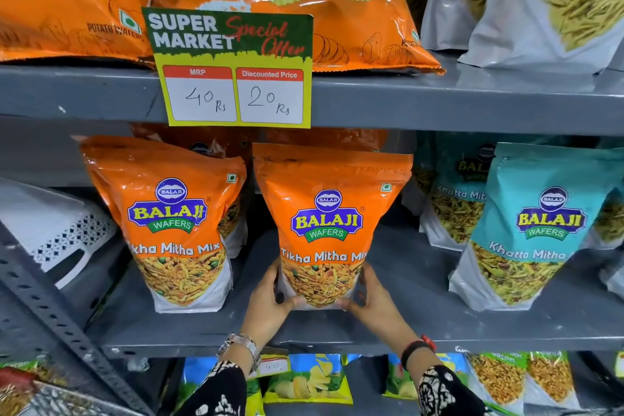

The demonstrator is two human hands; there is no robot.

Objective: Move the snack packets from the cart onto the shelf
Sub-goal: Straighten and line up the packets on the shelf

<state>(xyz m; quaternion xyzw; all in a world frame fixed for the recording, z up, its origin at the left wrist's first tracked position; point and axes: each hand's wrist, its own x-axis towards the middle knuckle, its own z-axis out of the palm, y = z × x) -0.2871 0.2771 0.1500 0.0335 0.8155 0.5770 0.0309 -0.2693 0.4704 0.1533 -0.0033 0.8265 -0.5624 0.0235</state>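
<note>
An orange Tikha Mitha Mix packet point(326, 223) stands upright on the grey middle shelf point(422, 317). My left hand point(268, 300) grips its lower left corner and my right hand point(369, 297) grips its lower right corner. A second orange packet point(169, 219) of the same kind stands to its left, with more orange packets behind both. At the bottom left a corner of the metal cart point(40, 398) shows with a packet in it.
Teal Khatta Mitha packets point(540, 230) stand on the right of the same shelf. A white plastic basket point(57, 230) lies at the left. A price card point(233, 71) hangs from the upper shelf, which holds large orange wafer bags point(337, 0). Packets fill the lower shelf.
</note>
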